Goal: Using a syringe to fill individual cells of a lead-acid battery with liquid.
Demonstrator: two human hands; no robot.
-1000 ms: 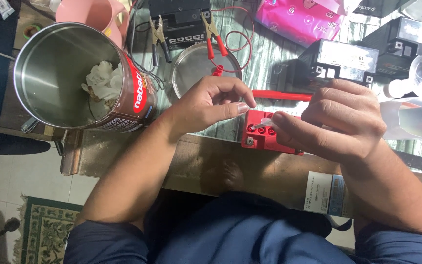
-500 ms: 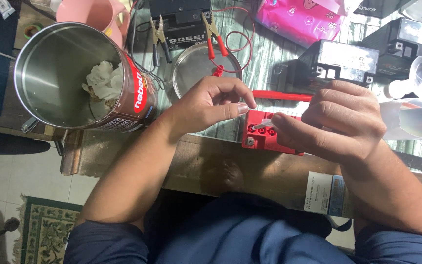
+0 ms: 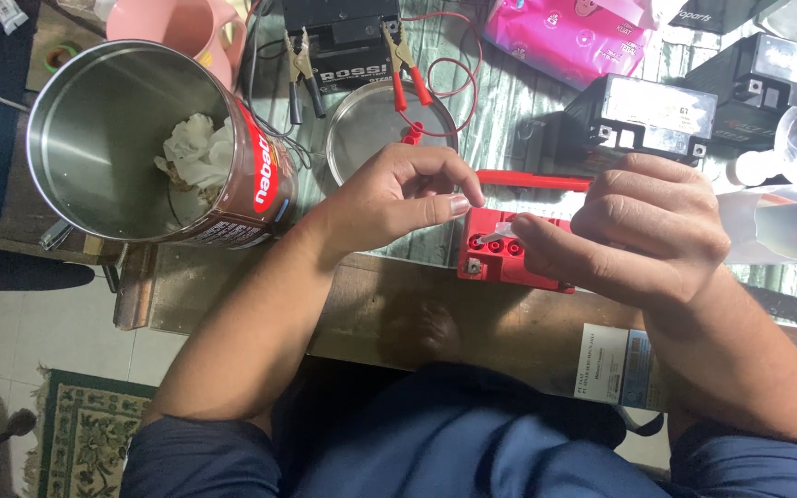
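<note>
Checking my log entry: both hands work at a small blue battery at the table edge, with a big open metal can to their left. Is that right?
Not quite: the battery is red, not blue, as the head view shows. The left hand and right hand do work at it by the table edge, and the big open metal can stands to their left.

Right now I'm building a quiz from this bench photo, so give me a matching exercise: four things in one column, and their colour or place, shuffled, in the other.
Things:
1. small battery
2. large tin can
3. jug
4. round metal lid

Descriptions:
A. pink, at the top edge behind the can
B. red, under both hands at the table's front edge
C. lying flat between the can and the black batteries
D. open, with crumpled white tissue inside

Pairs: 1-B, 2-D, 3-A, 4-C
</note>
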